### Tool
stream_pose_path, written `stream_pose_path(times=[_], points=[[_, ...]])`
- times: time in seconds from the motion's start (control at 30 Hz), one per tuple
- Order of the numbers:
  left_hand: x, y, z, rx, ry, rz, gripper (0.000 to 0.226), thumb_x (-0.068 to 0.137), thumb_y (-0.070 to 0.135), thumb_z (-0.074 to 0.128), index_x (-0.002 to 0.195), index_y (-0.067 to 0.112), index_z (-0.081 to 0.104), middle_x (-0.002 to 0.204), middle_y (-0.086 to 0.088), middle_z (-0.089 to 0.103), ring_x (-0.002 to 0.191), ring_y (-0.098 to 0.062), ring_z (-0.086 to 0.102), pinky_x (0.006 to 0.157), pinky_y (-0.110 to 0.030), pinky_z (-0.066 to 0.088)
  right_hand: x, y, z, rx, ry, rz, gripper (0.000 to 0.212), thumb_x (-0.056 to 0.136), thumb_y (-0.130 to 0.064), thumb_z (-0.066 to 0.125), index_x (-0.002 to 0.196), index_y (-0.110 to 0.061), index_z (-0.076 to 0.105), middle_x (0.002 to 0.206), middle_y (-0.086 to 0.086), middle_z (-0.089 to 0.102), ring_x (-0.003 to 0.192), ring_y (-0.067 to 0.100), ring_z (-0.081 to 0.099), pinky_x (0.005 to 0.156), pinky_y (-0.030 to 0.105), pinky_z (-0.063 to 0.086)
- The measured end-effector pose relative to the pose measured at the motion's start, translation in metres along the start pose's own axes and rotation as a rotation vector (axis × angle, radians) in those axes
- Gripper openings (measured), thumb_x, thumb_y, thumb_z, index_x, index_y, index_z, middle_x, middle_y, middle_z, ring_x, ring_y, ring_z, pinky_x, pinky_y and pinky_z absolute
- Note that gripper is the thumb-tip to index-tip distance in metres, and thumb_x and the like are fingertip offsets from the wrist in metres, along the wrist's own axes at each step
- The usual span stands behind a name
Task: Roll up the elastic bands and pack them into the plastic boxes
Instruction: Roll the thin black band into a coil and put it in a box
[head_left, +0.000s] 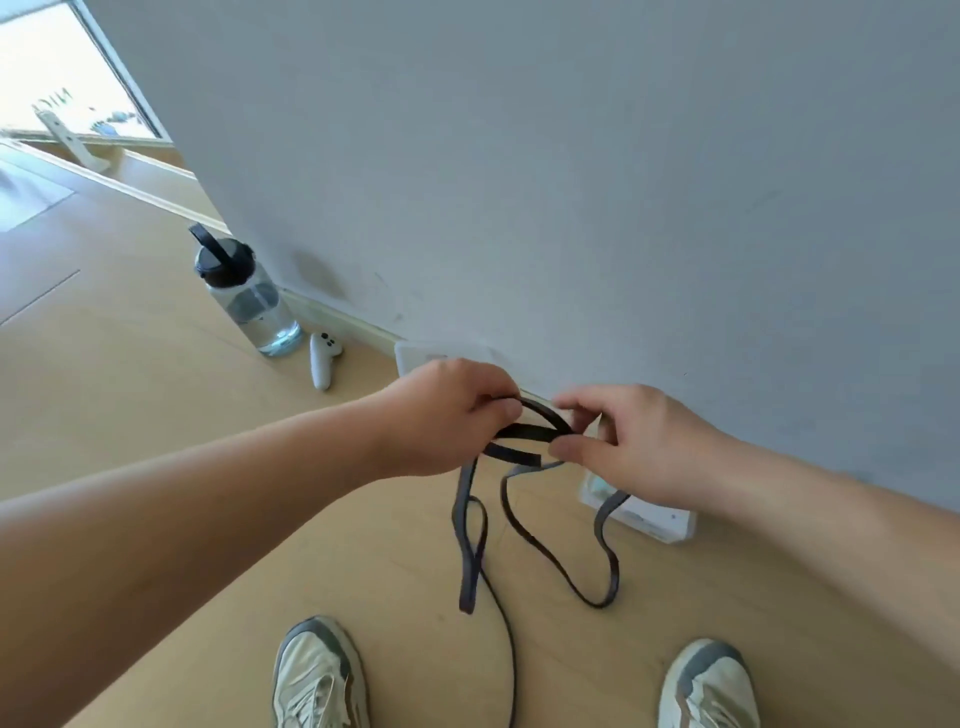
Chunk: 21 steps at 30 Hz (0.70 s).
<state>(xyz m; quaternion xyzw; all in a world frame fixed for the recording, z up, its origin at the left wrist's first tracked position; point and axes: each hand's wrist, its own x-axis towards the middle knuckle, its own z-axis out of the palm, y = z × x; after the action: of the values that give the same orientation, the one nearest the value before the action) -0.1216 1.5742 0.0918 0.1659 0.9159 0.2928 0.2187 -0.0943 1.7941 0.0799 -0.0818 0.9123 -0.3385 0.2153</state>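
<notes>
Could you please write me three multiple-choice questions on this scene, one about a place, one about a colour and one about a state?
1. Where does the white controller lie?
A) on the floor beside the water bottle
B) on a chair
C) on a shelf

2. What colour is the elastic band?
A) red
B) black
C) yellow

3. How is the band held?
A) by one hand alone
B) by nobody, untouched on the floor
C) pinched by the left hand and the right hand, loops hanging below

Answers: 1 A, it rests by the bottle near the wall; 2 B, it is dark along its whole length; 3 C, fingers of both hands close on it.
</notes>
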Motion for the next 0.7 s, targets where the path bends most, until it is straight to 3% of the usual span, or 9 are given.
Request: stream_pose_path(times=[0.07,0.13,0.2,0.27,0.37,0.43,0.57,0.63,0.7], points=[[-0.019,0.008,-0.014,-0.029,0.056,-0.046,0.021,0.104,0.034,0.052,0.094,0.029,0.070,0.084,0.008,0.068,0.078,-0.015,0.063,0.070,-0.028,0.052,-0.017,-0.022,-0.015,-0.071,0.053,-0.016,0.009,0.094,-0.035,0.072,0.097,-0.039,0.064,0.086,-0.015,0.067,0.053,-0.005,0.054,0.054,0.013,0.042],[-0.034,0.014,-0.023,-0.041,0.090,-0.096,0.023,0.103,0.033,0.052,0.089,0.028,0.070,0.084,0.007,0.070,0.079,-0.016,0.066,0.069,-0.029,0.055,-0.032,-0.041,-0.026,-0.131,0.066,-0.010,0.006,0.095,-0.030,0.071,0.090,-0.030,0.074,0.072,-0.009,0.067,0.052,0.005,0.057,0.056,0.028,0.052],[-0.048,0.015,-0.027,-0.018,0.137,-0.139,0.024,0.102,0.030,0.054,0.085,0.023,0.070,0.083,0.002,0.072,0.081,-0.022,0.069,0.073,-0.035,0.057,-0.046,-0.059,-0.034,-0.161,0.078,-0.014,0.010,0.096,-0.030,0.069,0.087,-0.028,0.073,0.064,-0.009,0.062,0.051,0.010,0.056,0.052,0.026,0.048],[-0.059,0.017,-0.029,0.048,0.154,-0.172,0.016,0.098,0.026,0.056,0.098,0.024,0.073,0.095,0.003,0.074,0.091,-0.023,0.070,0.080,-0.036,0.059,-0.060,-0.074,-0.044,-0.169,0.110,-0.024,0.012,0.098,-0.034,0.066,0.087,-0.028,0.069,0.062,-0.009,0.059,0.052,0.007,0.052,0.052,0.021,0.041],[-0.075,0.032,-0.027,-0.077,0.122,-0.101,0.055,0.093,0.015,0.058,0.140,0.043,0.054,0.131,0.021,0.055,0.121,-0.004,0.054,0.100,-0.024,0.045,-0.079,-0.088,-0.056,-0.129,0.150,-0.034,0.015,0.101,-0.033,0.061,0.088,-0.029,0.066,0.064,-0.009,0.058,0.053,0.007,0.049,0.054,0.020,0.041],[-0.080,0.049,-0.024,-0.218,0.086,0.009,0.059,0.091,0.017,0.062,0.139,0.049,0.053,0.130,0.027,0.055,0.126,0.003,0.053,0.105,-0.024,0.045,-0.089,-0.094,-0.061,-0.110,0.205,-0.067,0.016,0.103,-0.031,0.059,0.089,-0.030,0.066,0.062,-0.009,0.053,0.050,0.007,0.043,0.051,0.019,0.038],[-0.080,0.072,-0.016,-0.316,0.252,0.086,0.014,0.096,0.026,0.066,0.106,0.035,0.070,0.094,0.016,0.071,0.096,-0.002,0.068,0.082,-0.025,0.054,-0.102,-0.095,-0.062,-0.063,0.336,-0.089,0.015,0.104,-0.029,0.057,0.092,-0.029,0.066,0.060,-0.009,0.049,0.049,0.008,0.040,0.051,0.019,0.037],[-0.082,0.074,-0.015,-0.353,0.321,0.101,0.009,0.096,0.026,0.067,0.099,0.034,0.071,0.083,0.005,0.071,0.083,-0.017,0.068,0.079,-0.038,0.058,-0.106,-0.090,-0.062,-0.093,0.392,-0.067,0.013,0.104,-0.028,0.057,0.098,-0.031,0.068,0.065,-0.012,0.055,0.054,0.004,0.048,0.054,0.015,0.040],[-0.088,0.074,-0.015,-0.373,0.357,0.099,0.013,0.096,0.026,0.068,0.102,0.036,0.072,0.084,0.005,0.073,0.081,-0.018,0.068,0.082,-0.043,0.060,-0.109,-0.087,-0.058,-0.039,0.427,-0.069,0.019,0.102,-0.026,0.061,0.116,-0.035,0.070,0.087,-0.019,0.068,0.082,-0.007,0.063,0.078,0.013,0.049]])
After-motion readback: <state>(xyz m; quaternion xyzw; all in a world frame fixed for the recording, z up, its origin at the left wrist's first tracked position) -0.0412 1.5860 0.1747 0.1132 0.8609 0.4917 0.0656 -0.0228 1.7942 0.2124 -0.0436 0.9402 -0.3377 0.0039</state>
